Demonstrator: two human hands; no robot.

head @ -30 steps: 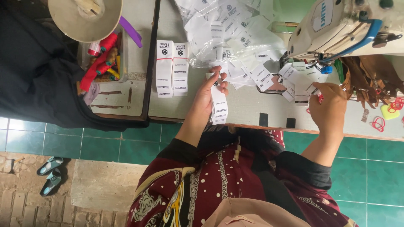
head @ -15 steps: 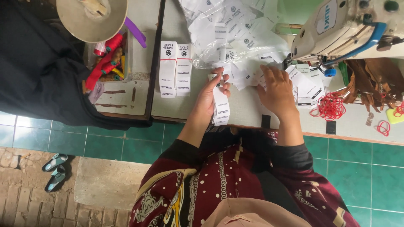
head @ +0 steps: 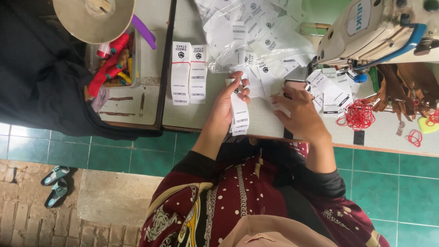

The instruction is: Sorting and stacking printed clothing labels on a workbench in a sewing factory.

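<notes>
The left hand (head: 226, 103) has its fingers clenched round a stack of white labels (head: 239, 114); the right hand (head: 299, 112) rests with fingers released on loose labels (head: 270, 84) on the bench (head: 265, 123).

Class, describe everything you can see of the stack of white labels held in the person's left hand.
The stack of white labels is a slim bundle of long, narrow strips, seemingly paper or woven tape, with small dark print. It lies lengthwise over the near edge of the grey table, its lower end reaching that edge. The left hand grips its upper end, fingers curled over the top. The right hand lies flat beside it, apart. Loose labels of the same kind lie just beyond.
</notes>
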